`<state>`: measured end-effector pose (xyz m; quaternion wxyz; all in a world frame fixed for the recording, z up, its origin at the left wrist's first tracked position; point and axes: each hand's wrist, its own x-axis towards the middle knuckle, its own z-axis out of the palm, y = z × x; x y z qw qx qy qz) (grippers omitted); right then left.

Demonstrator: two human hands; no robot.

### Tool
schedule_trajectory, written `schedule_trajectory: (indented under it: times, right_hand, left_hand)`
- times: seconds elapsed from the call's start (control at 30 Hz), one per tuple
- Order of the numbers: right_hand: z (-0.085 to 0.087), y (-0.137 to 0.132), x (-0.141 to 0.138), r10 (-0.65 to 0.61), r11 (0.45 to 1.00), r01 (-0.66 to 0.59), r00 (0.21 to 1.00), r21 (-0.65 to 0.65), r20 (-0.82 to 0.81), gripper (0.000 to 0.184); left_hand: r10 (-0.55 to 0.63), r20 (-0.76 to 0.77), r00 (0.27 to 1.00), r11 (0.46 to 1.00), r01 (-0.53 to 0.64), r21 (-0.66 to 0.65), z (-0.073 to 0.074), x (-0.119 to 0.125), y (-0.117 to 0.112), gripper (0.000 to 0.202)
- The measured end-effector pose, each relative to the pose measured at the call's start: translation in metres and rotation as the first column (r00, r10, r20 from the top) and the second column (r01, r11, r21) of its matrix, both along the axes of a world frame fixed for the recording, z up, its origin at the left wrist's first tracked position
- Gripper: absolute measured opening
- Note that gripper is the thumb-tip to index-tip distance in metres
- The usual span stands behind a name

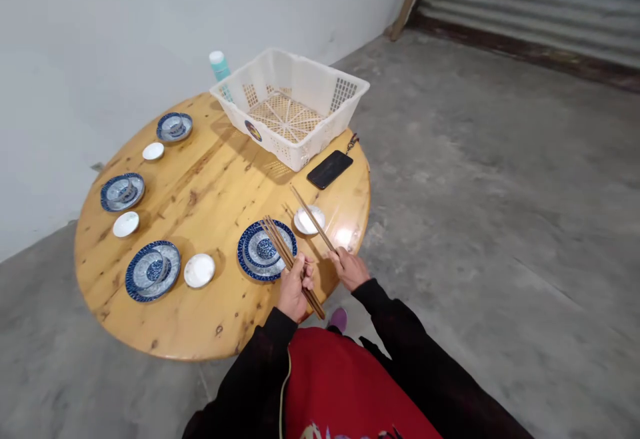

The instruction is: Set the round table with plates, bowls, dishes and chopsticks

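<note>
My left hand (295, 287) is closed around a bundle of several brown wooden chopsticks (278, 239), held slanting over the near edge of the table. Beneath their upper ends lies a blue-patterned plate (243, 267) with a patterned bowl (264, 247) on it. My right hand (350, 268) grips what looks like a pair of chopsticks (316, 223), pointing up and to the left. Their shafts cross above a small white dish (302, 227) to the right of the plate.
A round wooden table (200, 192) bears several other blue plates (131, 280) with bowls, plus white dishes (199, 270). Farther back are a white plastic basket (300, 152), a turquoise bottle (220, 67) and a black phone (330, 169). A wall stands behind.
</note>
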<state>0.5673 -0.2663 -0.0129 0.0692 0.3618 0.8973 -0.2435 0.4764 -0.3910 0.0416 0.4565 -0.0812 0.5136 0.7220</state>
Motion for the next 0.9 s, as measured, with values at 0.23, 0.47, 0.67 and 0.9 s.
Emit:
schedule_trajectory:
  times: [0.23, 0.47, 0.67, 0.9]
  right_hand:
    - [0.009, -0.014, 0.091, -0.024, 0.998, -0.012, 0.856, -0.065, -0.517, 0.031]
    - [0.01, -0.006, 0.126, -0.036, 0.999, 0.051, 0.78, 0.007, -0.624, 0.029]
    - [0.002, 0.018, 0.156, -0.045, 0.999, 0.04, 0.788, -0.022, -0.614, 0.037]
    - [-0.009, 0.038, 0.165, -0.052, 0.998, 0.013, 0.771, -0.066, -0.634, 0.045]
  left_hand:
    - [-0.051, -0.161, 0.986, 0.992, 0.069, 0.105, 0.02, 0.033, 0.065, 0.058]
    - [-0.203, -0.28, 0.938, 0.979, 0.204, -0.025, 0.04, 0.081, 0.111, 0.057]
    - [-0.29, -0.384, 0.877, 0.955, 0.29, -0.058, 0.044, 0.116, 0.136, 0.055]
    - [-0.31, -0.456, 0.834, 0.949, 0.302, -0.093, 0.044, 0.131, 0.152, 0.053]
